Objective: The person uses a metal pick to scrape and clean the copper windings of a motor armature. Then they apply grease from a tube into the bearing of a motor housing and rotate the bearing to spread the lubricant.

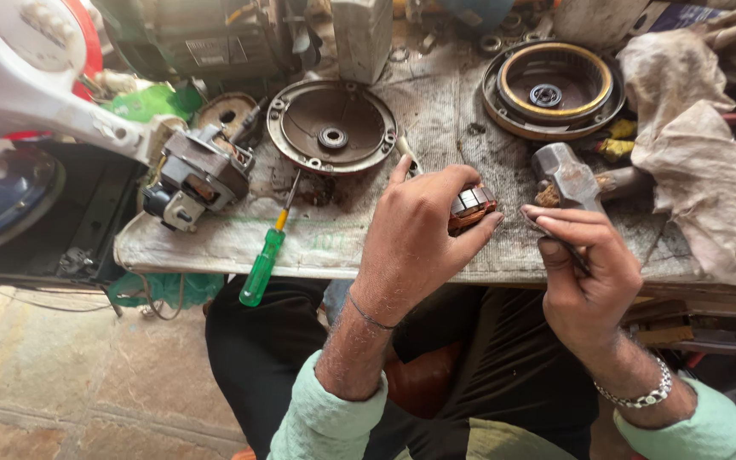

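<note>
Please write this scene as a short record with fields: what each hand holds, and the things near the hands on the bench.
left hand: left hand grips a small motor rotor with copper bars
right hand: right hand pinches a thin dark tool, tip pointed toward the rotor
surface: worn bench
left of hands: green screwdriver; small motor
behind hands: round metal cover; ring-shaped motor housing
right of hands: hammer; dirty cloth
wrists: thread band on left, metal bracelet on right
</note>
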The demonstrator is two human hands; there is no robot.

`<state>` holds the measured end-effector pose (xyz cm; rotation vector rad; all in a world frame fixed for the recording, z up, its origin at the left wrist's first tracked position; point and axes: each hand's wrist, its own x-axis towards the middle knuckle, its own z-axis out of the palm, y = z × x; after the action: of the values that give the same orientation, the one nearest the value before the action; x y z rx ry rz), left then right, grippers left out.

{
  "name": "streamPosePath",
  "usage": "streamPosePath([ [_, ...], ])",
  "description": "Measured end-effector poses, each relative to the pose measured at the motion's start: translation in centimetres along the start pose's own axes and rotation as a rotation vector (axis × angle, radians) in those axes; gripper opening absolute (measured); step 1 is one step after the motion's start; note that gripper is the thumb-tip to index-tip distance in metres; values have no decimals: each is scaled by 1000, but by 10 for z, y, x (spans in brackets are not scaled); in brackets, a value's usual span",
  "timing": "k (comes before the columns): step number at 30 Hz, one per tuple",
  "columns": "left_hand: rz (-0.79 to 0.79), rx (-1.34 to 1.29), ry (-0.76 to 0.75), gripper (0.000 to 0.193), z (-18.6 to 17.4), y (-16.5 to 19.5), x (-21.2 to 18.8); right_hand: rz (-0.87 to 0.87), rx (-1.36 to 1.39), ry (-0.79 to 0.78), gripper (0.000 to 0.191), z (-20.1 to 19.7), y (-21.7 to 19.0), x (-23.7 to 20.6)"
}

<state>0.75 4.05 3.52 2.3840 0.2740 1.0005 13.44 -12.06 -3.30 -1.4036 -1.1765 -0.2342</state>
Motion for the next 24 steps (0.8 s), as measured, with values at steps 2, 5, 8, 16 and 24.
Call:
streamPosePath([
  [2, 10, 4, 1, 36, 0, 0, -3, 15, 22, -4, 11, -2, 1, -1],
  [5, 20, 19, -5, 40, 2, -1, -4, 51, 64, 4, 8, -4, 2, -2],
  [8, 41, 27, -5, 42, 4, 0, -5, 74, 94, 10, 6, -5, 2, -3],
  [16, 49, 31, 23, 40, 5, -2, -7, 78, 191, 25, 9, -2, 6, -3],
  [24, 38, 34, -4, 39, 6, -1, -7, 62, 158, 11, 9, -3, 11, -6],
])
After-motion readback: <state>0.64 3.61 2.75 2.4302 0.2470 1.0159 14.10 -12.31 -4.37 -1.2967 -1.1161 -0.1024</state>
